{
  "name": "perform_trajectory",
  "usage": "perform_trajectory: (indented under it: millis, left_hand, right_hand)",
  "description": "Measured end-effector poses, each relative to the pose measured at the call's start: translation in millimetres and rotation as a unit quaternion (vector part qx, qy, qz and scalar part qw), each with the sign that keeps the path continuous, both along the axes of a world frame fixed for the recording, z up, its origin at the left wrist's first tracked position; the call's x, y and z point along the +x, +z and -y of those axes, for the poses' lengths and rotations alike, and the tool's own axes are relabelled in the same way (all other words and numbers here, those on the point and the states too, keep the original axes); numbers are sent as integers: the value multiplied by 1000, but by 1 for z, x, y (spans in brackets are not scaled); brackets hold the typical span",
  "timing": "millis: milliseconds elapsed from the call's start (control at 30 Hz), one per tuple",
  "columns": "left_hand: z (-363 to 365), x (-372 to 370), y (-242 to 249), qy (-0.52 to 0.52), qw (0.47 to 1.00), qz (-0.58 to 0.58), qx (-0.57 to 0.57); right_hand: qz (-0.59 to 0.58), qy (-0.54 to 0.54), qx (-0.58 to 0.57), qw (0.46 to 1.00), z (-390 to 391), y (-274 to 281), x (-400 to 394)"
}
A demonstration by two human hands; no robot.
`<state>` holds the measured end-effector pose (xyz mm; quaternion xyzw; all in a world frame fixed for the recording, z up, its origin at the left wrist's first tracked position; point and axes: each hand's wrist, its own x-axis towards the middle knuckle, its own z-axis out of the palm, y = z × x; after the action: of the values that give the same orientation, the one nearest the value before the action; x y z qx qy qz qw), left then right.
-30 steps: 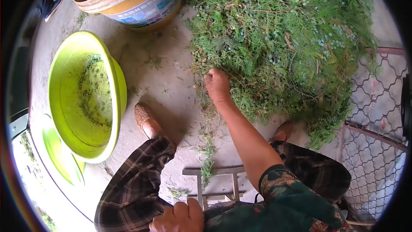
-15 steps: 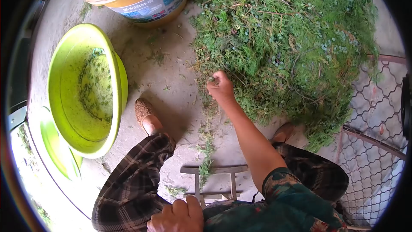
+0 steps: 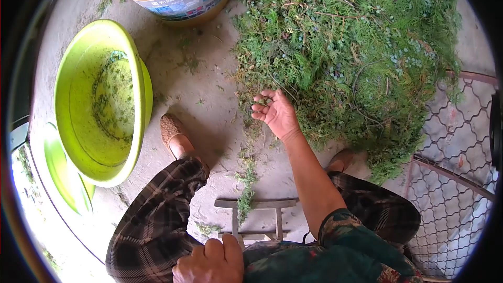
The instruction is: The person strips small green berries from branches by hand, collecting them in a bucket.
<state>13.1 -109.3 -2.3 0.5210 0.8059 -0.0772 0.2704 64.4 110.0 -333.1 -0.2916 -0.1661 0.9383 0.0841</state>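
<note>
My right hand [image 3: 276, 113] is palm up beside the near left edge of a big heap of green conifer cuttings [image 3: 335, 63]. Its fingers are half curled around small green bits [image 3: 265, 102], too small to name for certain. Pale blue-green cones dot the sprigs in the heap. Low in the view, my left hand [image 3: 209, 263] is closed in a fist by my left thigh, and its inside is hidden.
A yellow-green basin [image 3: 78, 126] with dark scraps inside tilts at left, a green lid-like piece [image 3: 57, 173] beside it. A yellow bucket [image 3: 183, 10] stands behind. Between my feet is a wooden stool frame [image 3: 257, 204]. Wire mesh [image 3: 450, 167] lies at right.
My right hand has turned from a pinch with its back up to palm up with looser fingers, slightly right of where it was. My left hand stays closed. The view has shifted slightly.
</note>
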Motion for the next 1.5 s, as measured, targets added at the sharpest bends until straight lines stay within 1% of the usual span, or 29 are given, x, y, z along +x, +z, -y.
perform_trajectory:
  millis: [67, 100, 200, 267, 400, 467, 600, 667, 700, 733, 767, 800, 833, 900, 933, 1000, 1033, 1067, 1100, 1133, 1167, 1200, 1233, 1267, 1300, 1333, 1367, 1433, 1500]
  left_hand:
    - [0, 1, 0, -1, 1000, -5, 3]
    - [0, 1, 0, -1, 1000, -5, 4]
    - [1, 1, 1, 2, 1000, 4, 1]
    - [0, 2, 2, 4, 1000, 8, 6]
    - [0, 2, 3, -7, 1000, -3, -2]
    - [0, 4, 2, -10, 1000, -7, 0]
    - [-2, 2, 5, -8, 1000, -5, 14]
    - [-6, 0, 10, 55, 997, 23, 50]
    - [-7, -2, 10, 58, 997, 17, 49]
    - [-6, -5, 10, 132, 980, 89, 117]
    - [-4, -10, 10, 206, 949, 155, 184]
    - [-3, -16, 7, 149, 958, 154, 192]
    - [-3, -19, 11, 248, 926, 164, 232]
    - [-5, -23, 11, 336, 879, 97, 325]
    - [-3, -24, 15, 334, 879, 88, 328]
    - [-3, -25, 23, 450, 816, 156, 327]
    - [-2, -25, 24, 445, 818, 152, 331]
    - [-1, -25, 23, 468, 793, 196, 335]
    - [0, -25, 21, 492, 766, 241, 337]
    - [-2, -23, 17, 491, 757, 239, 360]
    - [-2, -21, 15, 489, 759, 237, 359]
    - [-3, -20, 13, 468, 776, 215, 363]
    - [-5, -20, 12, 447, 793, 194, 366]
    - [-8, -20, 16, 425, 821, 143, 354]
    - [-9, -20, 17, 422, 823, 143, 353]
    - [-11, -20, 18, 401, 839, 120, 347]
    - [-12, -20, 18, 381, 854, 98, 341]
    - [-14, -19, 14, 376, 855, 82, 348]
    - [-16, -19, 11, 371, 855, 65, 355]
  right_hand:
    - [25, 22, 62, 997, 2, -6, 0]
    - [25, 22, 63, 997, 1, -8, 1]
    - [1, 30, 42, 999, 3, 6, -3]
    - [-52, 27, -35, 998, 3, 19, -7]
    - [-48, 18, -27, 998, 8, 33, -12]
    - [-27, 21, 44, 998, 14, 36, -13]
    - [-30, 60, 66, 996, 18, 42, -11]
    - [-32, 151, 131, 979, 22, 64, -13]
    - [-37, 154, 131, 979, 25, 80, -15]
    - [-72, 184, 140, 970, 29, 99, -16]
    - [-109, 215, 148, 959, 33, 120, -18]
    - [-144, 221, 156, 952, 38, 143, -21]
    - [-181, 226, 164, 943, 41, 167, -25]
    - [-241, 238, 222, 914, 46, 205, -30]
    - [-243, 245, 241, 907, 50, 221, -28]
    - [-250, 247, 265, 898, 51, 244, -23]
    - [-251, 270, 327, 870, 49, 252, -21]
    - [-250, 292, 386, 839, 49, 259, -20]
    - [-254, 290, 386, 838, 51, 262, -19]
    - [-252, 238, 507, 789, 55, 264, -19]
    - [-244, 181, 617, 726, 57, 267, -18]
    - [-229, 204, 611, 729, 57, 277, -16]
    - [-229, 201, 611, 731, 58, 277, -14]
    - [-229, 202, 627, 716, 59, 276, -12]
    - [-229, 204, 643, 702, 60, 274, -11]
    - [-241, 194, 664, 681, 60, 273, -12]
    - [-239, 192, 662, 684, 60, 273, -10]
    - [-231, 236, 670, 665, 58, 276, -7]
    - [-210, 250, 679, 658, 56, 280, -5]
